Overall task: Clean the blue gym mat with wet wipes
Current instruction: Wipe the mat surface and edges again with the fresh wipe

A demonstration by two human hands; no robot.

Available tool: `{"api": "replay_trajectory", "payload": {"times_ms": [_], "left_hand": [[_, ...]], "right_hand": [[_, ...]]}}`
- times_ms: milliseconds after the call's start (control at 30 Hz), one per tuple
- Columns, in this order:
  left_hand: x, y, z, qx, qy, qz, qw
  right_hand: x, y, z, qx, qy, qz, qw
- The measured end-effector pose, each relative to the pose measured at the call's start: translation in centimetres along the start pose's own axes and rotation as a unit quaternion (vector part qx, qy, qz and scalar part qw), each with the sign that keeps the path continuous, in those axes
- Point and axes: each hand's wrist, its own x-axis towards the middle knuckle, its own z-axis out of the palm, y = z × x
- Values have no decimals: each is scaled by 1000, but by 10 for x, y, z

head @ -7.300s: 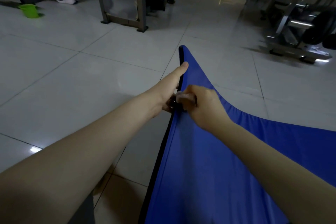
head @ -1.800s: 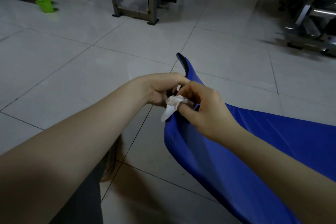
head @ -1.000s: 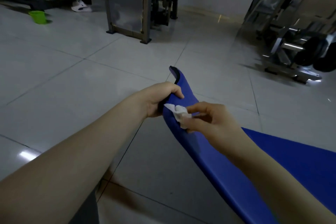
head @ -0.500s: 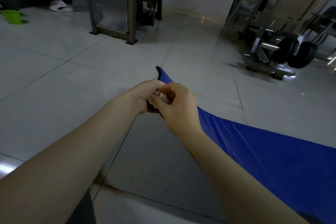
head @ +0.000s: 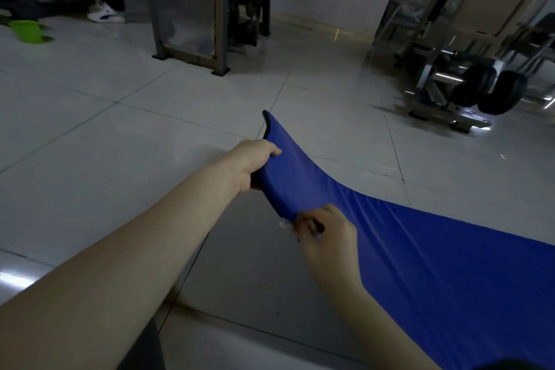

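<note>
Two hands: both work on the blue gym mat (head: 420, 249), whose near corner is lifted off the tiled floor (head: 120, 159) while the rest slopes down to the right.
Left grip: the left hand (head: 255, 159) is closed round the raised edge of the mat, with one digit lapped onto the blue face.
Right grip: the right hand (head: 327, 237) pinches a wet wipe (head: 285, 224) against the mat's edge just below the left hand. Only a pale, blurred scrap of the wipe shows past the fingertips.
Step in hand: wiping along the lifted edge, by my reading.
Doing it well: hold the edge taut with the left grip so it does not fold under pressure. Wrap the wipe over the rim so both faces and the dark border get contact. Draw it one way, away from the holding hand, and turn it to a clean side once soiled.
Progress: I cannot tell how much is clean, but the wide blue face likely needs passes too.
Surroundings: gym machines (head: 465, 84) stand well apart at the back.
</note>
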Motion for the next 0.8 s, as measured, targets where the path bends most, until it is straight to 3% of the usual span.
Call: {"api": "replay_trajectory", "payload": {"times_ms": [167,300,533,667,800], "left_hand": [[-1,-5,-3,12,-15,0,1000],[8,1,-8,-17,24,4,1000],[3,-2,-16,-29,43,18,998],[-36,-12,-7,-61,61,60,994],[-67,-19,-8,-63,96,74,991]], "right_hand": [[51,-61,25,78,36,-42,995],[45,-45,24,39,10,-85,996],[-9,25,0,-9,-14,-18,1000],[-1,-2,-2,41,-1,7,999],[3,-46,-1,116,-12,-28,993]]}}
